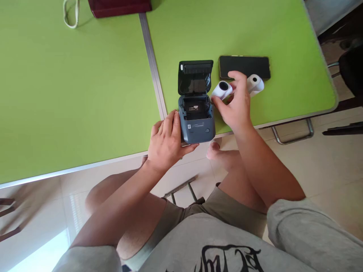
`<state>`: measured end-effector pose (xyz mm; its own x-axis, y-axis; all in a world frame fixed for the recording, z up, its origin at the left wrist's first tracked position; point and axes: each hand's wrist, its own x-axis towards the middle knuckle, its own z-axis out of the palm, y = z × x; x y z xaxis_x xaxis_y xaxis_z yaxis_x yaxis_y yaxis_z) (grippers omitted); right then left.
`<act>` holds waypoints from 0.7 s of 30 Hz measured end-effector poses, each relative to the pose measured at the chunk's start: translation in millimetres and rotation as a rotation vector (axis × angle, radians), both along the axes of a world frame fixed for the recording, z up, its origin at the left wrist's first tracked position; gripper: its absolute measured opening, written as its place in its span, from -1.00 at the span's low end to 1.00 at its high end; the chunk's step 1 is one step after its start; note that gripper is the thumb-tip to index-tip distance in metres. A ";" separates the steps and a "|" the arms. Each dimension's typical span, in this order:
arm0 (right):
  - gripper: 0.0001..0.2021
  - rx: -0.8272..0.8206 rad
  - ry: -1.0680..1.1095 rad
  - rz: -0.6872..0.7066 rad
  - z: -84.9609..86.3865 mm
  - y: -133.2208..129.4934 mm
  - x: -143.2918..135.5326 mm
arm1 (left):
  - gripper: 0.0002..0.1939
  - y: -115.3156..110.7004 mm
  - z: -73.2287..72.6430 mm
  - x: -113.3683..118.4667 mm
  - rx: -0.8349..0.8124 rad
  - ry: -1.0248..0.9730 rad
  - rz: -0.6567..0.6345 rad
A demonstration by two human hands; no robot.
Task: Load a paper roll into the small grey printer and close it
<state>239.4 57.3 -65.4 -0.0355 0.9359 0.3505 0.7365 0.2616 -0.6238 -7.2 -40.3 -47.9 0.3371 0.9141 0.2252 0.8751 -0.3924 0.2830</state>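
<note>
The left hand [167, 139] was closed around the near left side of a small blue-grey printer [197, 130], fingers along its flank and thumb passing below its front, a hold that probably served to steady it at the very edge of the counter [85, 94]; whether its base sat flat or was slightly raised could not be told. The printer's lid [195, 77] stood tipped back, beyond both hands, which left the hollow bay [195, 107] open to view and to reach. Just right of that bay, the right hand [236, 105] gripped a white roll [222, 90], its thumb at the near side and other fingers at the far side, the index finger lifted clear, seemingly because a light pinch was enough for so small a thing. The roll's dark core faced up, tilted. To the right of the right hand's knuckles a second roll [255, 85] showed its loose paper, set aside within easy reach, I would judge; whether any finger touched it was hidden. A dark phone [241, 65] lay flat past the right fingertips, partly covered by them, perhaps put there to leave the printer room.
</note>
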 end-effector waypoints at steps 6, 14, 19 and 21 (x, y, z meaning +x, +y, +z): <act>-0.41 0.123 0.016 0.054 -5.8 3.1 1.9 | 0.08 0.6 -3.8 -0.3 0.047 -0.007 -0.003; -0.61 0.242 -0.067 0.140 -3.4 3.5 -3.1 | 0.09 1.3 -6.2 -0.9 0.095 -0.013 -0.011; -0.51 0.195 0.018 0.150 -7.5 4.2 1.7 | 0.07 0.9 -6.5 -1.3 0.079 -0.046 -0.005; -0.49 0.166 0.074 0.159 -10.9 4.7 3.7 | 0.08 0.6 -6.0 -0.6 0.076 -0.055 -0.004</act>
